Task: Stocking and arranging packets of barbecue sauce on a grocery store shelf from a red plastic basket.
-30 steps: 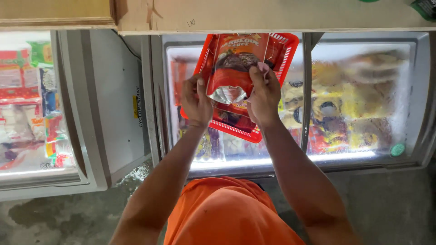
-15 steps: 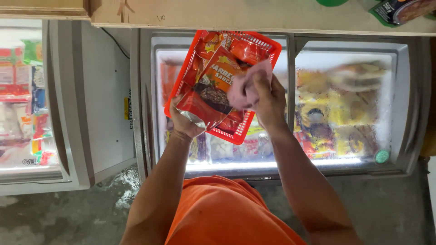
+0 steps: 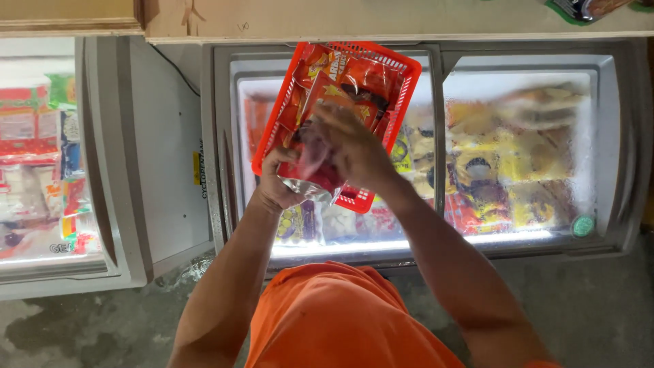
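while your orange shirt (image 3: 340, 313) fills the bottom edge, your left hand (image 3: 278, 185) grips the red basket (image 3: 398, 75) and your right hand (image 3: 351, 146) pinches a red packet (image 3: 320, 174) (blurred) over it, above the glass freezer lid (image 3: 518, 150).

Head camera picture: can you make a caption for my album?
Two hands hold a red packet over a red basket on a glass-topped freezer.

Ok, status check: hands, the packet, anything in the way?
Left hand grips red packet from below. Right hand on top of it. Packet held over red basket on freezer lid. Nothing in the way.
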